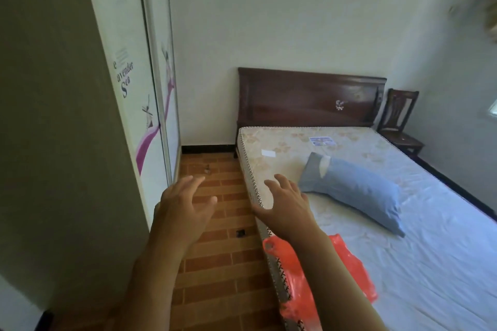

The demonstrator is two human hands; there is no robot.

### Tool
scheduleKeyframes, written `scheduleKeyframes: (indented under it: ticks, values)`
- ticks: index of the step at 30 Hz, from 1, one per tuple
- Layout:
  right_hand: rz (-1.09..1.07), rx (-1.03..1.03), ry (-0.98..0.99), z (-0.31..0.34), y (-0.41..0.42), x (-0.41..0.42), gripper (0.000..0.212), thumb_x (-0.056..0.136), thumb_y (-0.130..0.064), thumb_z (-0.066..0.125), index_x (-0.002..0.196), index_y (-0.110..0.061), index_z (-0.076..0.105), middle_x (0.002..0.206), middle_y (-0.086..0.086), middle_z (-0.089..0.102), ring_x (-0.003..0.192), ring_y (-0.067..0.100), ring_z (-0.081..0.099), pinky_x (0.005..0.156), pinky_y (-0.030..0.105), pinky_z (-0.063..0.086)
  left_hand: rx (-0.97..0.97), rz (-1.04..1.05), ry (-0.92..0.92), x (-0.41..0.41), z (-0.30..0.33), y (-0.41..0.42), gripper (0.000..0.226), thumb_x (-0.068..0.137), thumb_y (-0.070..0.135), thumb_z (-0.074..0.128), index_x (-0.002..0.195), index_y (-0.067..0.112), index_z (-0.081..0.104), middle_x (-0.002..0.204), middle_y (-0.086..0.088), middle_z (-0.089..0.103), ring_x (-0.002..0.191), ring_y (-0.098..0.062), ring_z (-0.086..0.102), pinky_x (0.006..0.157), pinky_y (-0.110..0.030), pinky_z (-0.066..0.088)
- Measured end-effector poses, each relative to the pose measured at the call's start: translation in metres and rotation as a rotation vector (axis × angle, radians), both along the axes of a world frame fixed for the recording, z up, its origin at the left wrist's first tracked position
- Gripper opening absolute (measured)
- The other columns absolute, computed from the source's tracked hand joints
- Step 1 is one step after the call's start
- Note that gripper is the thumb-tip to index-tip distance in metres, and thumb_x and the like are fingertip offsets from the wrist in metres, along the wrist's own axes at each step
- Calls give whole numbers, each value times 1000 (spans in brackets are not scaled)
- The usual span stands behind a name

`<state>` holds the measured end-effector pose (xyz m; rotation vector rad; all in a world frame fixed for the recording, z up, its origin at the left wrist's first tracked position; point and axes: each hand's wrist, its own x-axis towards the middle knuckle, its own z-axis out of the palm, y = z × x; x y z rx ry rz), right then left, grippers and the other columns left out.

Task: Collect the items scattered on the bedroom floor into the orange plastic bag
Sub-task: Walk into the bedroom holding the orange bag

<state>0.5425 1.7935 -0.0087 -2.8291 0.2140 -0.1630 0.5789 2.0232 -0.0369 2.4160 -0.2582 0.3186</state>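
Orange bag (355, 271) drapes the mattress (443, 250) edge above brick-patterned floor (215, 263).

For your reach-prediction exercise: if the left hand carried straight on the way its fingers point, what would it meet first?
Probably the floor near the small item by the wardrobe; the left hand is open and depth is unclear.

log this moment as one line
left hand: open, empty | right hand: open, empty | orange bag: on bed edge | dark item: on floor
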Motion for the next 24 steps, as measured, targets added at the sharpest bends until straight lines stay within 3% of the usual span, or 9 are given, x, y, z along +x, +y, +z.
scheduleKeyframes:
  ticks: [7,15,24]
  values:
    - [83,27,32,-10,-6,66,74,91,-63,51,155,-30,38,167,-3,26,152,23,25,120,50,27,21,114,-4,37,-9,3,62,91,67,56,145,35,52,153,5,53,139,-23,52,107,-50,52]
    - [222,89,-9,-4,-34,165,71,91,-59,57,154,-32,39,164,-3,29,151,22,26,119,48,27,54,233,-12,106,8,-27,59,94,59,59,147,34,51,155,6,50,141,-23,48,109,-46,49]
    - [96,161,-14,-18,-147,228,73,92,-62,53,156,-30,38,168,-3,25,152,23,25,120,50,26,109,131,10,190,14,-139,67,90,69,51,148,36,49,157,6,47,144,-23,45,113,-50,46]
